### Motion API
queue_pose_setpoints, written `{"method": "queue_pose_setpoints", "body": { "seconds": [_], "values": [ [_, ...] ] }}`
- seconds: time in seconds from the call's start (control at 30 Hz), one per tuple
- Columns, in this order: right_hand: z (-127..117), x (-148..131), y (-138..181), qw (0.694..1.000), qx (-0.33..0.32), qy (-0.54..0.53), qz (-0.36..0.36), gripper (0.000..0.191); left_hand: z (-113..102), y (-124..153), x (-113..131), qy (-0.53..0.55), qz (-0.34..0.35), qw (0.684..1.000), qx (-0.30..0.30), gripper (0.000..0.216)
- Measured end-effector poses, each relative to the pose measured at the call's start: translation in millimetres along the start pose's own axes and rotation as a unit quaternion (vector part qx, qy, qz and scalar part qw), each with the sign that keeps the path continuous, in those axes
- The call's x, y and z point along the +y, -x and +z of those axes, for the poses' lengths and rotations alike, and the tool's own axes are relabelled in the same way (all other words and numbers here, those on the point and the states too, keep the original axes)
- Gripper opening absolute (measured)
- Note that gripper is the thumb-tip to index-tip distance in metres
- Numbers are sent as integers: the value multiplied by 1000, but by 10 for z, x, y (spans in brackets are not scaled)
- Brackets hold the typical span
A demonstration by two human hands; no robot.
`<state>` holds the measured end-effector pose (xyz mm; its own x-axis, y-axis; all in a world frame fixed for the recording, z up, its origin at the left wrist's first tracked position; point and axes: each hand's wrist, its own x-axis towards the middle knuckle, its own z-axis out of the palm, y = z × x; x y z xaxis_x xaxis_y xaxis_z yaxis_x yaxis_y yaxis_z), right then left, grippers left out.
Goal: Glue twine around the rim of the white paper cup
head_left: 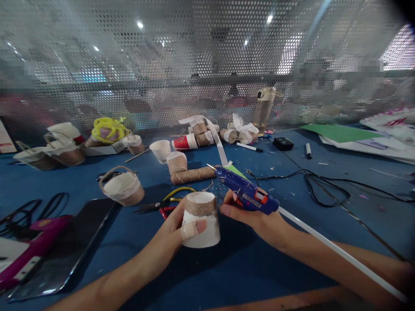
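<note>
My left hand (183,226) is wrapped round a white paper cup (204,235), its thumb, with a bandage on it, pressed to the side. Brown twine (201,206) circles the upper part of the cup; the lower part is bare white. In my right hand (256,218) is a blue hot glue gun (244,185), its nozzle pointing up and left beyond the cup, apart from it. A long white glue stick (340,252) sticks out of the gun's back. Behind the cup lie scissors (158,205) and pliers or cutters with yellow and red handles.
A twine roll (193,175), a twine-wrapped cup (177,163) and red paper cups (184,141) lie beyond my hands. To the left are a small handled basket (125,188), a phone (69,246) and a magenta tool (39,246). A black cord (311,172) crosses the right side.
</note>
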<state>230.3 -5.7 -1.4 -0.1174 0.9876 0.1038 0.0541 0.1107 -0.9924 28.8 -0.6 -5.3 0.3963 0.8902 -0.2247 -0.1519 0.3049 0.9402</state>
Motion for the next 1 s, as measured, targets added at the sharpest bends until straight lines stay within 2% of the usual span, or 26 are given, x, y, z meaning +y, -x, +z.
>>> {"method": "queue_pose_setpoints", "body": {
  "seconds": [0.33,0.57,0.7,0.83,1.0],
  "values": [
    [4,-2,-17,999,-34,-6,21,16,-5,14,-20,0,0,1000,-5,56],
    [-12,-2,-18,999,-50,-8,18,16,-77,1,-24,-15,-9,999,-42,55],
    [-5,0,-27,995,-90,-33,30,21,-120,-1,-40,-30,-13,998,-62,64],
    [18,3,-25,998,-42,-43,32,25,-64,4,-47,-55,-10,998,-27,71],
    [34,22,-15,998,-4,-54,27,21,-20,3,1,-10,-10,1000,-1,62]
  ]
}}
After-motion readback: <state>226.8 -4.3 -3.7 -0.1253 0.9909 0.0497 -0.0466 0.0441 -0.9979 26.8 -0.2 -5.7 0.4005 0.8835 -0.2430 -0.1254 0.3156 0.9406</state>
